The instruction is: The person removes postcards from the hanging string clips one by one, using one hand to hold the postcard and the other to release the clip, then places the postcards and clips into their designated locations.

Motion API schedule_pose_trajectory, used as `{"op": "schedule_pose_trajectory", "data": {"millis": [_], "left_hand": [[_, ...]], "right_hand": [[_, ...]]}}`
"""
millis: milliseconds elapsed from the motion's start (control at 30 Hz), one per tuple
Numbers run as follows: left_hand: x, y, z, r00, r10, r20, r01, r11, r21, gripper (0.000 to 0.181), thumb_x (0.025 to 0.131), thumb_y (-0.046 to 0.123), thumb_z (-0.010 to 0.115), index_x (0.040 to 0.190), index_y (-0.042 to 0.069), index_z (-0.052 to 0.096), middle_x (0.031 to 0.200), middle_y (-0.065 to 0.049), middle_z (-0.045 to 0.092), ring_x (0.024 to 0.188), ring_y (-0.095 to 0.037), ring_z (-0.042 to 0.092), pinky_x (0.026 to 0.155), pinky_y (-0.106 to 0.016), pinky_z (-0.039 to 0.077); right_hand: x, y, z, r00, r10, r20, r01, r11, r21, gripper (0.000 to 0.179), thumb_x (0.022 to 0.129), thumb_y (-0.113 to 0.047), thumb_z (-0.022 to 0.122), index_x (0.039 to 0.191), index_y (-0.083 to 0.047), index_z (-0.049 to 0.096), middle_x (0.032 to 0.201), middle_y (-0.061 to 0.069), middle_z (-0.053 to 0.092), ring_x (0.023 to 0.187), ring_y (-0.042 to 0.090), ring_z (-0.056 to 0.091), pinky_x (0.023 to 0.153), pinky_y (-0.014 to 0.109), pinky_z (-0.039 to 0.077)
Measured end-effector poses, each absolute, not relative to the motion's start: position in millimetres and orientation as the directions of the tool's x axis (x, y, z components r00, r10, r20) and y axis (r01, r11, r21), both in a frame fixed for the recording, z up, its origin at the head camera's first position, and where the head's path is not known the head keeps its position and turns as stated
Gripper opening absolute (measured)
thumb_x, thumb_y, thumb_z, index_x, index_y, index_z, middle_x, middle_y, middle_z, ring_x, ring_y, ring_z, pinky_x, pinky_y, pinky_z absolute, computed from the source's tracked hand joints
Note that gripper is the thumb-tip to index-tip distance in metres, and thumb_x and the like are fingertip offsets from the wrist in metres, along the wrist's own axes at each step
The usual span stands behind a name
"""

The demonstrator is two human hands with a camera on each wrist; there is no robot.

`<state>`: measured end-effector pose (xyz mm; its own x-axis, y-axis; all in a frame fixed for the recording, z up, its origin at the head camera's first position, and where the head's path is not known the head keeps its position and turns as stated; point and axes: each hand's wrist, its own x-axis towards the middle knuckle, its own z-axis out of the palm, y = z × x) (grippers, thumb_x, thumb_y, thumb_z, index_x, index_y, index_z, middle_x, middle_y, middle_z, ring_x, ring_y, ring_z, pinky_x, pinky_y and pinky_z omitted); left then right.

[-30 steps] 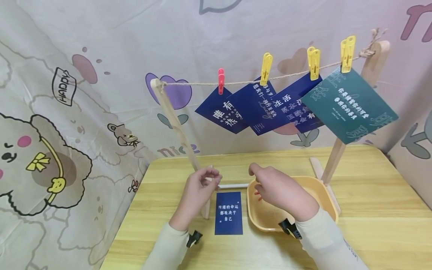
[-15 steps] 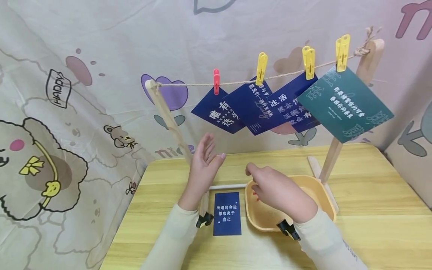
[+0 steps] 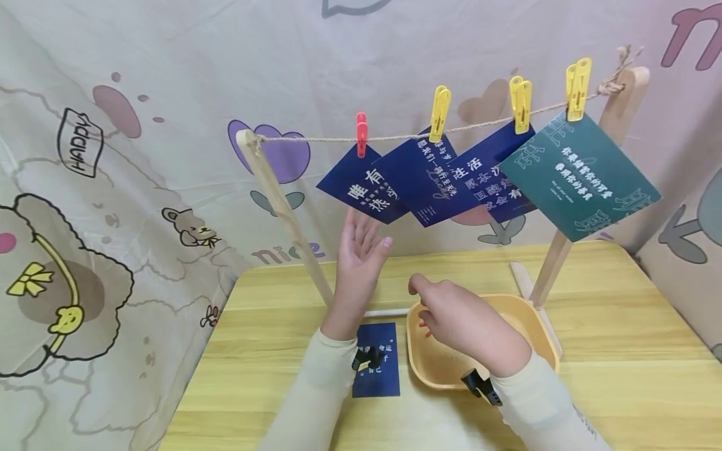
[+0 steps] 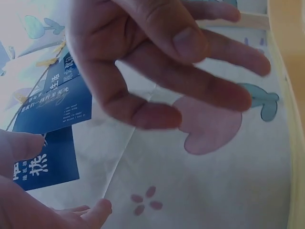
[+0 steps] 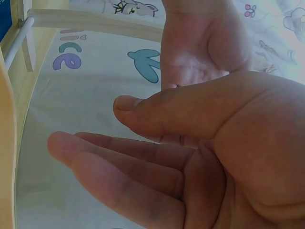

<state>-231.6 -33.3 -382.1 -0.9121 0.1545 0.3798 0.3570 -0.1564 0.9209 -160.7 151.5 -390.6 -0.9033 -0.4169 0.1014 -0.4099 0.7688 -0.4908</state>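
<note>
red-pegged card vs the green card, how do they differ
The red-pegged card is dark blue, the green card teal. A red clothespin holds the red-pegged card, a yellow clothespin the green card. The red-pegged card is partly covered by the next card; no card covers the green card. Both hang by a corner and bear white writing.

Five cards (image 3: 581,176), four pegs (image 3: 440,114) on rope (image 3: 316,139), one basin (image 3: 451,369).
</note>
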Motion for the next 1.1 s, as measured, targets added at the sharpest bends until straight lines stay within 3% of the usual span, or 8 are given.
{"op": "schedule_pose_trajectory", "data": {"millis": [233,367,500,633,800,1000,1100], "left_hand": [[-232,-28,-384,-0.863,0.217,0.456,0.396,-0.27,0.878,0.083,0.109,0.003,0.058,0.174,0.033,0.016,0.171,0.001,0.044,0.155,-0.027,0.05,0.127,-0.041,0.044],[-233,-29,-383,-0.84,0.232,0.49,0.415,-0.306,0.857,0.074,0.111,0.002,0.055,0.17,0.035,0.026,0.162,-0.002,0.056,0.148,-0.035,0.057,0.122,-0.038,0.049],[-234,-30,-382,-0.838,0.211,0.503,0.426,-0.324,0.845,0.061,0.11,0.001,0.055,0.163,0.027,0.04,0.147,-0.013,0.066,0.134,-0.04,0.066,0.109,-0.035,0.058],[-234,-29,-380,-0.835,0.175,0.522,0.454,-0.318,0.832,0.05,0.108,-0.001,0.059,0.155,0.013,0.05,0.137,-0.022,0.071,0.116,-0.032,0.076,0.095,-0.033,0.064],[-232,-30,-378,-0.838,0.139,0.527,0.479,-0.275,0.834,0.037,0.106,-0.001,0.064,0.143,0.001,0.059,0.127,-0.025,0.074,0.101,-0.023,0.078,0.083,-0.03,0.063],[-231,-35,-379,-0.848,0.087,0.523,0.501,-0.193,0.844,0.025,0.106,0.002,0.066,0.131,-0.004,0.067,0.111,-0.025,0.077,0.088,-0.017,0.077,0.075,-0.026,0.057],[-232,-36,-379,-0.843,0.073,0.533,0.516,-0.171,0.84,0.024,0.107,0.004,0.067,0.129,-0.004,0.069,0.11,-0.025,0.077,0.087,-0.017,0.077,0.073,-0.024,0.057]], "right_hand": [[-162,147,-392,-0.903,-0.418,0.099,-0.412,0.778,-0.474,0.03,0.1,0.0,0.071,0.126,-0.008,0.058,0.07,-0.011,0.064,0.058,0.0,0.057,0.062,0.025,0.053],[-162,146,-393,-0.904,-0.418,0.093,-0.41,0.78,-0.473,0.03,0.1,0.0,0.071,0.126,-0.008,0.058,0.069,-0.011,0.063,0.058,0.001,0.056,0.06,0.024,0.051],[-161,145,-393,-0.891,-0.437,0.121,-0.441,0.772,-0.457,0.031,0.099,0.004,0.068,0.124,-0.008,0.057,0.067,-0.011,0.06,0.056,0.002,0.053,0.056,0.024,0.048],[-159,144,-394,-0.886,-0.442,0.14,-0.456,0.776,-0.435,0.029,0.098,0.003,0.068,0.122,-0.009,0.056,0.065,-0.011,0.057,0.054,0.004,0.05,0.054,0.024,0.046],[-157,141,-391,-0.888,-0.439,0.139,-0.454,0.783,-0.425,0.03,0.098,0.0,0.072,0.123,-0.009,0.058,0.068,-0.006,0.058,0.057,0.006,0.052,0.055,0.025,0.048],[-155,137,-389,-0.882,-0.442,0.165,-0.469,0.783,-0.409,0.03,0.098,-0.001,0.073,0.123,-0.011,0.061,0.083,0.003,0.075,0.08,0.021,0.076,0.071,0.037,0.064],[-152,136,-387,-0.876,-0.439,0.201,-0.483,0.788,-0.383,0.027,0.098,-0.001,0.073,0.12,-0.011,0.062,0.086,0.006,0.077,0.086,0.026,0.08,0.074,0.041,0.066]]}}
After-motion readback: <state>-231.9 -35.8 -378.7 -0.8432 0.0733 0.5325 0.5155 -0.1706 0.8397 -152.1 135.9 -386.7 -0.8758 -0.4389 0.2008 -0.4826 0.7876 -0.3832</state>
